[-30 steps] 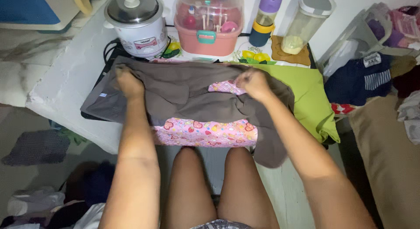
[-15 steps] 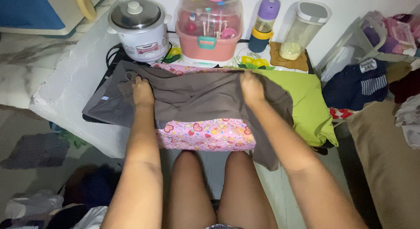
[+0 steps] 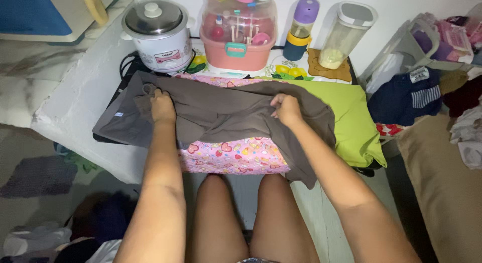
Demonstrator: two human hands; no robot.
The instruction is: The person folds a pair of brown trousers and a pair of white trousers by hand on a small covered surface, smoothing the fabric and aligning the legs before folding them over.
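Shifted since before: my right hand now pinches up the grey garment to fold it, while my left hand presses flat, pinning it on the pink cloth.

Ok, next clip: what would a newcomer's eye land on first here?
First, the two bare hands in the middle: the left hand presses on a brown-grey garment while the right hand pinches a fold of it. The garment lies over a pink patterned cloth, with a bright green cloth to its right. Behind stand a white rice cooker and a pink lidded container.
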